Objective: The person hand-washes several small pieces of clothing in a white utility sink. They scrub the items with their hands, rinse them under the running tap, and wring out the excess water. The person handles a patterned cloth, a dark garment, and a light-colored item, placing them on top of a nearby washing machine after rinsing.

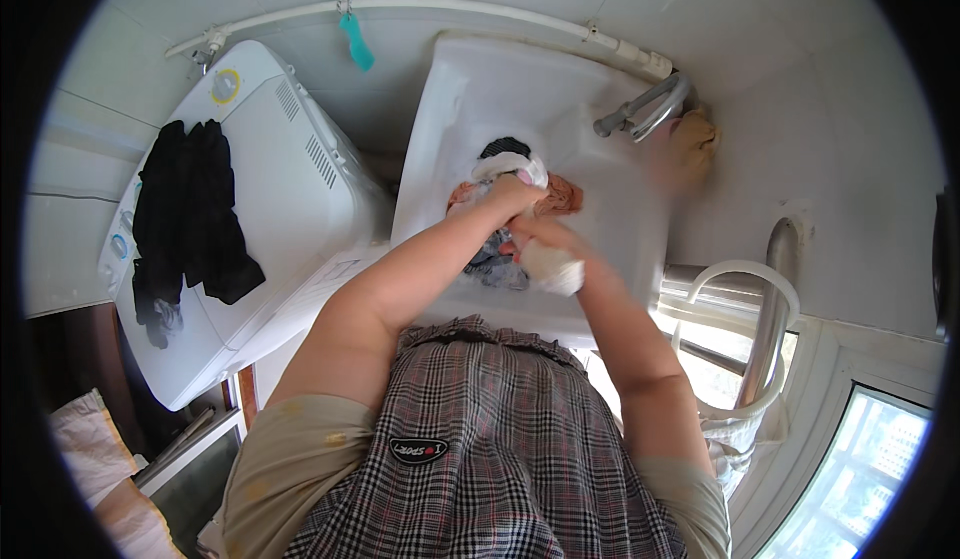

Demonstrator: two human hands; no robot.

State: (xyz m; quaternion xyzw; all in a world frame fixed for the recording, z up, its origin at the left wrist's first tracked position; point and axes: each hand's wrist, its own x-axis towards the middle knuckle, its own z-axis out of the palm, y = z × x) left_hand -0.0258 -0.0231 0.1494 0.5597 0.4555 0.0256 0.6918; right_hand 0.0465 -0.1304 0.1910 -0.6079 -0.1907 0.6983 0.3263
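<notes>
Over a white laundry sink (622, 184), my left hand (519, 193) and my right hand (546, 235) are close together, gripping a wet-looking white cloth (556, 268). One end of it bunches above the left hand; the other hangs beside the right wrist. The middle is hidden by my fingers, and the right hand is slightly blurred. Beneath them on the sink floor lie an orange-brown cloth (564, 196), a dark striped cloth (505, 146) and a grey cloth (496, 268). My forearms partly cover this pile.
At the left stands a white washing machine (289, 184) with a black garment (199, 214) draped over it. A grey faucet (622, 117) juts over the sink's right side; a yellowish cloth (694, 142) hangs behind it. A metal pipe (780, 289) and white hose (739, 266) are at right.
</notes>
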